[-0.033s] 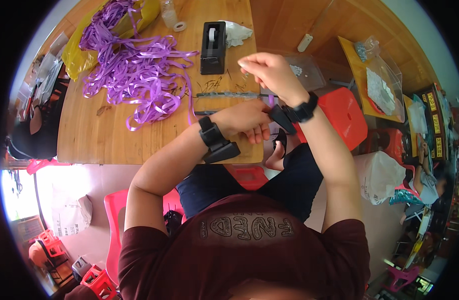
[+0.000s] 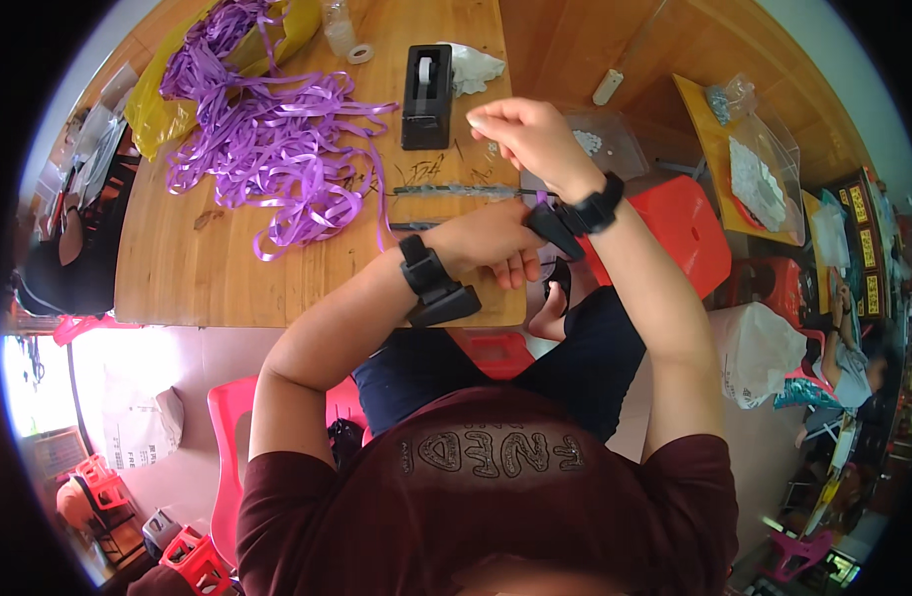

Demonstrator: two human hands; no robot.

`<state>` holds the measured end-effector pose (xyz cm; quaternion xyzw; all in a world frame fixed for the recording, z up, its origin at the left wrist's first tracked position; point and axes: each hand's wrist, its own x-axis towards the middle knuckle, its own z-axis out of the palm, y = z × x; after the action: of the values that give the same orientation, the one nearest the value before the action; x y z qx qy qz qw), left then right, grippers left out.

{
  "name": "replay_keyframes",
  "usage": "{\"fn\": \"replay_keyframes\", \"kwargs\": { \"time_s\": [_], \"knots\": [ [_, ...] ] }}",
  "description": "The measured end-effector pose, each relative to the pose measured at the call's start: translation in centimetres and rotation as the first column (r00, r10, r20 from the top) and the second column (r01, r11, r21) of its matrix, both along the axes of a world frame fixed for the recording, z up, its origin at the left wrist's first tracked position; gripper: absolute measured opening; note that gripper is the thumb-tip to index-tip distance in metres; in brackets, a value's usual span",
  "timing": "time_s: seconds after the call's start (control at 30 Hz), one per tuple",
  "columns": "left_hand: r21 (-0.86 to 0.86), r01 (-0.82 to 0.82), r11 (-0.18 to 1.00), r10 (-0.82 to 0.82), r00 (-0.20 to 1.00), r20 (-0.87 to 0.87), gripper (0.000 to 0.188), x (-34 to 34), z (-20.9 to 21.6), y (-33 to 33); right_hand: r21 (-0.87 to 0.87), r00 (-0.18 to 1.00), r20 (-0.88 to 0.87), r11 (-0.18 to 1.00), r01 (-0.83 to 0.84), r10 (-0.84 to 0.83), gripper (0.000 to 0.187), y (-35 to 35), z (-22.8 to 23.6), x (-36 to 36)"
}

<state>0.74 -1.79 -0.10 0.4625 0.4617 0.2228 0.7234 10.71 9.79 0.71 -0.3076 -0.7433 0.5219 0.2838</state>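
Work surface: wooden table (image 2: 178,268), seen from above; the person sits at its near edge on a red plastic chair (image 2: 227,437).
Right hand: the right hand (image 2: 530,134) is raised above the table, fingers drawn together with thumb and fingertips pinched. What lies in the pinch is too small to tell.
Right wrist: a black wrist strap (image 2: 595,211) carries a small black unit.
Left hand: the left hand (image 2: 500,243) sits lower, at the near table edge, fingers curled inward beneath the right wrist. Whether it grips anything cannot be told.
Left wrist: a second black strap (image 2: 431,278) with a block-shaped unit.
Work item: a thin dark strip (image 2: 456,190) lies flat on the table, running left to right, between the two hands and just beyond the left one.
Tape dispenser: a black tape dispenser (image 2: 427,96) stands upright past the strip, near the right hand.
Ribbon: a loose heap of purple ribbon (image 2: 267,139) is spread over the left part of the table, one strand trailing toward the strip.
Bag: a yellow bag (image 2: 163,114) lies at the far left corner, partly under the ribbon.
Tray: a clear plastic tray (image 2: 605,139) holding small white pieces sits just right of the right hand.
Side seat: a red stool (image 2: 689,223) stands to the right of the table.
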Motion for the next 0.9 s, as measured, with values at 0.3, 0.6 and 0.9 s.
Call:
{"fn": "replay_keyframes", "kwargs": {
  "time_s": [0.3,0.6,0.9],
  "knots": [
    [0.075,0.008,0.997,-0.005,0.999,-0.039,0.026,-0.2,-1.5,0.1,-0.434,0.994,0.093,0.901,-0.008,0.054,0.023,4.6,0.9,-7.5],
    [0.052,0.067,0.996,-0.059,0.986,-0.157,0.031,-0.5,-0.5,0.1,-0.531,0.991,0.132,0.842,0.096,-0.030,0.019,4.1,1.6,-9.6],
    [0.129,-0.012,0.992,0.018,0.999,-0.044,0.023,-0.4,-2.0,-0.3,-0.615,0.994,-0.068,0.781,-0.112,0.088,0.018,1.1,2.5,-7.7]
  ]
}}
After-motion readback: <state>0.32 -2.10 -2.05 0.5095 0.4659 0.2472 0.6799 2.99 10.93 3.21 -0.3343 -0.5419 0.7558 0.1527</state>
